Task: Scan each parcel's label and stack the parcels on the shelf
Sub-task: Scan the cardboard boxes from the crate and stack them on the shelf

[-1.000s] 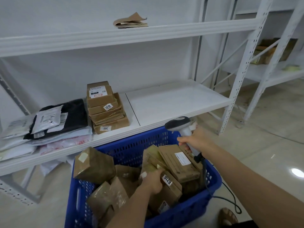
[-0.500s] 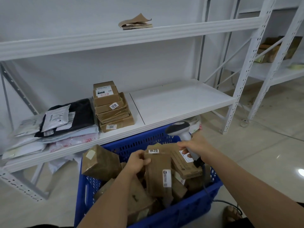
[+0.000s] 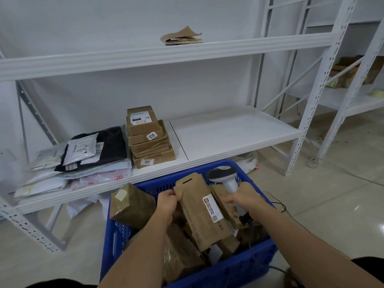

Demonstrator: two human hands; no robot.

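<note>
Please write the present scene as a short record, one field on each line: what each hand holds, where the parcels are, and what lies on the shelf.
left hand: grips the flat cardboard parcel above the blue basket
right hand: grips the barcode scanner, head beside the parcel
basket: many brown parcels inside
shelf: stack of brown boxes, soft mailer bags to its left

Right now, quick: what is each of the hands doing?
Left hand: grips the top edge of a long cardboard parcel above the blue basket.
Right hand: holds the barcode scanner by its handle.
</note>
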